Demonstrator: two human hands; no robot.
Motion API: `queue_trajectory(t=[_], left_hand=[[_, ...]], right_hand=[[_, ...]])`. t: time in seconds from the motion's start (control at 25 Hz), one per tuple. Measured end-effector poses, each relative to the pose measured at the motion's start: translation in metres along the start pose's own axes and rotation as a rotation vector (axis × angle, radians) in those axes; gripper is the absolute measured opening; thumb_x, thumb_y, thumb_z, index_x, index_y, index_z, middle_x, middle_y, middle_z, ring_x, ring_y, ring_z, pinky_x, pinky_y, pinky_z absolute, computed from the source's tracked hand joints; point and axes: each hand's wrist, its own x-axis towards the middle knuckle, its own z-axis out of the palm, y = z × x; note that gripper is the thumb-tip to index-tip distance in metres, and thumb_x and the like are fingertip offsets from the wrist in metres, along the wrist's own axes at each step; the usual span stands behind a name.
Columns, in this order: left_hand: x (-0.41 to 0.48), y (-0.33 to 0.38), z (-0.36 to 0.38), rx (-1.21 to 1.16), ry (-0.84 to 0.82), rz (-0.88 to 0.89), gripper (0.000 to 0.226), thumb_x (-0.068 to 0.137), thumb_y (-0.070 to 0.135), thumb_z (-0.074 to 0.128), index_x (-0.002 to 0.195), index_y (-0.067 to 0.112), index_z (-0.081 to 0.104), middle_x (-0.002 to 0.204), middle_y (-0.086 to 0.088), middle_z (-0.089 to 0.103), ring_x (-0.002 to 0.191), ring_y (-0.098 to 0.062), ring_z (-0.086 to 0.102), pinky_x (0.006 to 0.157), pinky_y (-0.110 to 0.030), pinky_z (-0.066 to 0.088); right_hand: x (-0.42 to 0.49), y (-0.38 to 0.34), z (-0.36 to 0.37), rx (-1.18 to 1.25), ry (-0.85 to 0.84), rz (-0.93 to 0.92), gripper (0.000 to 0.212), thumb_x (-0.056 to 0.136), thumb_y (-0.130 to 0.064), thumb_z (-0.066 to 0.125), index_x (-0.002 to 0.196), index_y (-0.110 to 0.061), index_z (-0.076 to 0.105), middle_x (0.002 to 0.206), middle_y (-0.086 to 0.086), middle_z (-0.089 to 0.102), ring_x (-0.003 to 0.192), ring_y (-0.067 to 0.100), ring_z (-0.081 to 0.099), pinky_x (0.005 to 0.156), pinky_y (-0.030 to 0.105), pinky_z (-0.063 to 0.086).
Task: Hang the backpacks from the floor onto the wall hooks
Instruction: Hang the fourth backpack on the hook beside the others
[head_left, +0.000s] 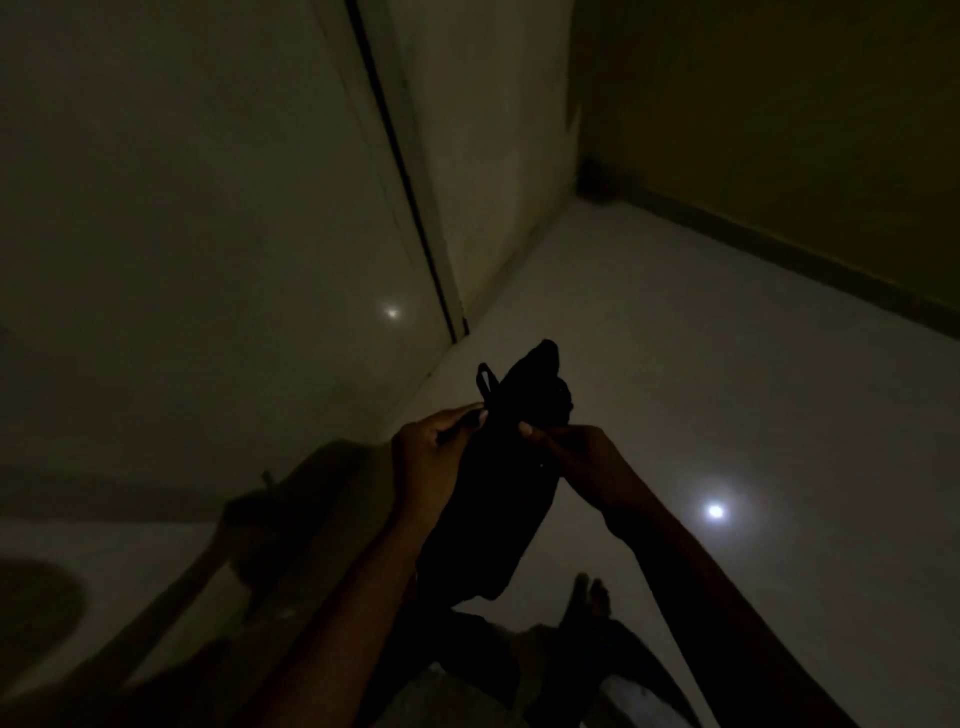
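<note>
the room is very dark. on the left side there is a pale glossy wall (208, 234) with a small light reflection on it, and low on it the shadow of the person's arms and of the bag. a dark vertical line (405, 171) runs down this wall to the floor; i cannot tell if it is a door edge or a gap.

in the middle, the left hand (434, 457) is raised in front of the person. its grip is closed: the thumb and fingers pinch the left edge of a black backpack (498, 478), just under a small loop (487, 379) that stands up at the top of the bag. the backpack is held in the air between both hands, above the floor, tilted with its top pointing away from the person and its lower end hanging near the legs. it is so dark that no details of its surface are visible.

to the right, the right hand (576, 457) is also closed on the backpack, pinching its right side at about the same height as the left one.

below, a bare foot (589, 597) stands on the white shiny floor (727, 364), which has a bright round light reflection. on the far right there is a yellowish wall (805, 130) with a darker skirting at its base.
</note>
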Motion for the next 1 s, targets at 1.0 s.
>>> queue_trajectory(t=[1.0], left_hand=[[0.220,0.279,0.235,0.270,-0.457,0.523,0.015,0.077,0.009,0.071,0.091,0.006,0.075,0.081,0.010,0.068,0.063,0.021,0.059,0.063,0.002,0.044]], right_hand=[[0.119,-0.214,-0.291,-0.375,0.656,-0.672,0.018,0.080,-0.021,0.071,0.092,-0.009,0.077,0.096,0.007,0.077,0.090,0.015,0.070,0.077,0.016,0.048]])
